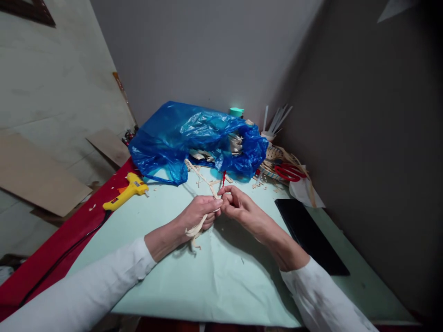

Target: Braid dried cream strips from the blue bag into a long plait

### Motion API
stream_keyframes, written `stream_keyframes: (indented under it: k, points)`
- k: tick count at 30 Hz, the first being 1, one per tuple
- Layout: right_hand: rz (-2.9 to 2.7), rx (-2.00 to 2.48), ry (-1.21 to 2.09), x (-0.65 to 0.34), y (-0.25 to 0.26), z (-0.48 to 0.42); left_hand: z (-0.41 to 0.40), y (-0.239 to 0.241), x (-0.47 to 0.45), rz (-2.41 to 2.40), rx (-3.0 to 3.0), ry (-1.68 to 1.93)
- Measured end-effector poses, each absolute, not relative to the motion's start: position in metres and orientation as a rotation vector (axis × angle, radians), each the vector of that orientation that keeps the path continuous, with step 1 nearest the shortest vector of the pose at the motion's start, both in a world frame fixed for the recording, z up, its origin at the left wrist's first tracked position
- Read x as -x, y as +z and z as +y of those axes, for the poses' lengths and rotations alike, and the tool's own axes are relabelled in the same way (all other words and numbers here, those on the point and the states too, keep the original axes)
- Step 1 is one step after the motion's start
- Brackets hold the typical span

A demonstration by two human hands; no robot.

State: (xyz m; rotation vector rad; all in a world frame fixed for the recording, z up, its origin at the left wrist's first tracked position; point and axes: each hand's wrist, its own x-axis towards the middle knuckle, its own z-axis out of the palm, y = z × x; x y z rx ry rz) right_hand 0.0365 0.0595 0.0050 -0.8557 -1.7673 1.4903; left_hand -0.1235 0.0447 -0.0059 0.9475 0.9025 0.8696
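My left hand (204,210) is closed round a braided cord of pale dried fibre (212,188). The braid runs up toward the bag, and a loose fibre tail (196,229) hangs below the fist. Right beside it, my right hand (238,203) is pinched, its fingertips meeting the left thumb. A thin, fuzzy-looking red strand (224,178) sticks up from behind the right index finger. The exact grip at the fingertips is hidden. Both hands are above the pale green table cover (166,295).
Behind the hands lies a blue plastic bag (166,133) with pale fibre inside. A yellow glue gun (126,191) rests at left, its black cable trailing. At right are red-handled scissors (290,172), a cup of glue sticks (268,134) and a flat black panel (309,235).
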Motion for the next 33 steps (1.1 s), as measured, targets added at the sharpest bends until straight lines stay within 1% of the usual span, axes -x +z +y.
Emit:
stream_keyframes:
  k: [2, 5, 9, 15, 21, 25, 33]
  points:
    - [-1.863, 0.851, 1.415, -0.038, 0.004, 0.06, 0.044, -0.009, 0.124, 0.916, -0.946, 0.903]
    - [-2.021, 0.831, 1.216, -0.039, 0.003, 0.061, 0.042, -0.014, 0.125, 0.949, -0.977, 0.936]
    - [-2.072, 0.884, 1.022, -0.036, 0.002, 0.059, 0.036, -0.016, 0.128, 0.986, -1.061, 0.975]
    - [-1.86, 0.961, 1.225, -0.038, 0.0, 0.057, 0.025, -0.004, 0.128, 0.948, -1.064, 0.922]
    - [-1.67, 1.008, 1.386, -0.04, 0.0, 0.049, 0.022, -0.004, 0.126, 0.902, -1.052, 0.908]
    - [-1.606, 1.042, 1.421, -0.042, 0.001, 0.043, 0.019, -0.001, 0.125, 0.851, -1.105, 0.924]
    - [-1.601, 0.927, 1.711, -0.043, 0.0, 0.028, 0.017, 0.004, 0.123, 0.811, -1.168, 0.908]
